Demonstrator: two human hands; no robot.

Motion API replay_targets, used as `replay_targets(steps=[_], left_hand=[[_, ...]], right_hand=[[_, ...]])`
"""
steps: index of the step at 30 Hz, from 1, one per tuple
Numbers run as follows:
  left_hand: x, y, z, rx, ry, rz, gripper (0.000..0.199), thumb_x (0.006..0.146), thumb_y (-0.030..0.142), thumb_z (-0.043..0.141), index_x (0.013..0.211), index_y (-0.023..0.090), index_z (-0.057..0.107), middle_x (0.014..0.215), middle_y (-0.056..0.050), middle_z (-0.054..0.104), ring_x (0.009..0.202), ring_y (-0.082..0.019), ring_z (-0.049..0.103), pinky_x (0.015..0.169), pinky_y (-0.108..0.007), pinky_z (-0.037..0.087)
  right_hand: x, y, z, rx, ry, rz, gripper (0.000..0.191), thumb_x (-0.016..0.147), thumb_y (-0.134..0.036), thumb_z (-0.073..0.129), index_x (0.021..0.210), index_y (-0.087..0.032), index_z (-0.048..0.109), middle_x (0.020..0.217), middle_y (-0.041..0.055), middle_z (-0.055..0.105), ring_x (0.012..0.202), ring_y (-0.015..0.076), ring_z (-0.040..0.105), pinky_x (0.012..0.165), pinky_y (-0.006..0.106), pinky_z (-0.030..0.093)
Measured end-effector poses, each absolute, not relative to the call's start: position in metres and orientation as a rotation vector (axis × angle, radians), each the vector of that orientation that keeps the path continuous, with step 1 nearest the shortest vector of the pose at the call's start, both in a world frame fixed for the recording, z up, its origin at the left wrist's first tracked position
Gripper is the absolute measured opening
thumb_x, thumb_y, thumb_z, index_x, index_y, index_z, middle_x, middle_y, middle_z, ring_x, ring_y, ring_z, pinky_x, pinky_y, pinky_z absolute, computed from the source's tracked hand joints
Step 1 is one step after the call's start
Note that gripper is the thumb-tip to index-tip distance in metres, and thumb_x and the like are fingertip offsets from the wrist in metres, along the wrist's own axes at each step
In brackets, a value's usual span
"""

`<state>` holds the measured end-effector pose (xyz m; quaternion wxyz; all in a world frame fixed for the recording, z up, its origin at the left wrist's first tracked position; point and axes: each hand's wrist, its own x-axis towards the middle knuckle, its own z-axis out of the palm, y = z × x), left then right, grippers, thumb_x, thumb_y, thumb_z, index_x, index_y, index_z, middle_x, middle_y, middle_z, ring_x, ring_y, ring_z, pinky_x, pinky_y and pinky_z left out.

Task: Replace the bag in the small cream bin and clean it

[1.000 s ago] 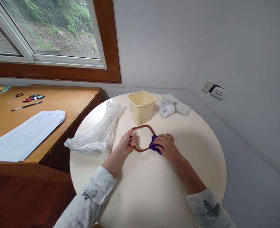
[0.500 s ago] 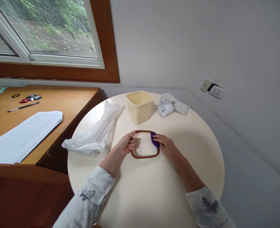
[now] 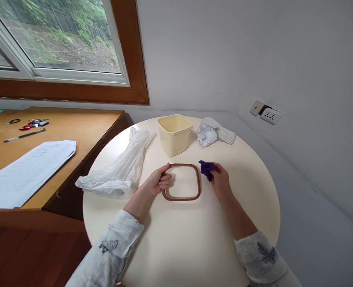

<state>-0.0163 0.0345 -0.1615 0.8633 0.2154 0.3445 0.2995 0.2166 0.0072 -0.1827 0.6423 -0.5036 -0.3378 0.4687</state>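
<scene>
"One left hand [image 3: 162, 181], entered first. State of its grip?"

"Fingers curled closed, thumb on top, around the nine o'clock side of a reddish-brown rounded-square ring [image 3: 182, 199], thin-rimmed and open in the middle."

"Item two, the right hand [image 3: 221, 179]?"

"Grip pinching a crumpled deep-purple cloth [image 3: 206, 170] between thumb and fingers. Cloth just beside the ring, at its two o'clock, the two apart."

"Position of the ring?"

"Between the hands, over a round cream-white desk [image 3: 179, 239], a little to the twelve o'clock side of its middle. Whether it is lifted or lying flat, I cannot tell."

"Remaining stock, same desk?"

"At twelve o'clock: one pale-yellow square plastic tub [image 3: 175, 139], upright, open-topped. At ten: one crumpled translucent white plastic bag [image 3: 119, 171], spread lengthwise. At one: one crumpled white-and-grey bundle [image 3: 206, 134], material uncertain."

"Beyond its rim?"

"Past nine to ten o'clock, an orange-brown wooden desk [image 3: 95, 123]. It carries white printed paper sheets [image 3: 38, 167], a slim dark-and-clear pen [image 3: 23, 136], a small red, blue and metallic cluster [image 3: 34, 124] and a thin dark loop [image 3: 14, 121]. Over eleven, a brown-framed window [image 3: 134, 52]. On the wall past two, a white rectangular power socket [image 3: 271, 115]."
</scene>
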Motion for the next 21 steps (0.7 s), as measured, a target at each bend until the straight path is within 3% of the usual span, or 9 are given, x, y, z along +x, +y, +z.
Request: replay_targets(steps=[3, 7, 13, 16, 21], left_hand=[[-0.017, 0.035, -0.163, 0.451, 0.697, 0.648, 0.038, 0.087, 0.041, 0.043, 0.059, 0.017, 0.043, 0.038, 0.008, 0.023, 0.028, -0.003, 0.018, 0.029, -0.015, 0.014], [-0.018, 0.035, -0.164, 0.445, 0.678, 0.658, 0.036, 0.087, 0.041, 0.043, 0.061, 0.017, 0.045, 0.038, 0.008, 0.023, 0.028, -0.003, 0.019, 0.028, -0.015, 0.014], [-0.018, 0.035, -0.163, 0.433, 0.632, 0.669, 0.037, 0.086, 0.043, 0.045, 0.06, 0.017, 0.045, 0.039, 0.009, 0.021, 0.028, -0.003, 0.019, 0.028, -0.014, 0.016], [-0.019, 0.036, -0.161, 0.433, 0.6, 0.674, 0.035, 0.087, 0.044, 0.042, 0.067, 0.017, 0.052, 0.039, 0.009, 0.02, 0.028, -0.004, 0.018, 0.028, -0.014, 0.015], [-0.023, 0.035, -0.159, 0.44, 0.499, 0.685, 0.031, 0.087, 0.044, 0.041, 0.09, 0.02, 0.061, 0.041, 0.009, 0.018, 0.029, -0.004, 0.016, 0.029, -0.013, 0.017]], right_hand=[[0.22, 0.008, -0.176, -0.922, -0.39, 1.349, 0.014, 0.066, -0.014, 0.055, 0.078, -0.017, 0.062, 0.089, 0.0054, 0.068, 0.091, 0.021, 0.062, 0.082, 0.04, 0.051], [0.22, 0.005, -0.169, -0.748, -0.257, 1.52, 0.019, 0.074, -0.03, 0.055, 0.088, -0.018, 0.061, 0.102, 0.0071, 0.067, 0.101, 0.0257, 0.059, 0.083, 0.047, 0.051], [0.222, 0.014, -0.187, -1.088, -0.437, 1.293, 0.024, 0.069, -0.017, 0.061, 0.093, -0.017, 0.061, 0.095, 0.0037, 0.068, 0.093, 0.0181, 0.062, 0.086, 0.033, 0.049], [0.222, 0.023, -0.194, -1.231, -0.684, 1.14, 0.025, 0.071, -0.026, 0.059, 0.096, -0.019, 0.061, 0.094, 0.0021, 0.068, 0.089, 0.0173, 0.062, 0.084, 0.033, 0.049], [0.211, 0.043, -0.193, -1.222, -0.954, 1.204, 0.031, 0.068, -0.032, 0.061, 0.095, -0.015, 0.063, 0.092, 0.0066, 0.069, 0.086, 0.0219, 0.063, 0.078, 0.038, 0.05]])
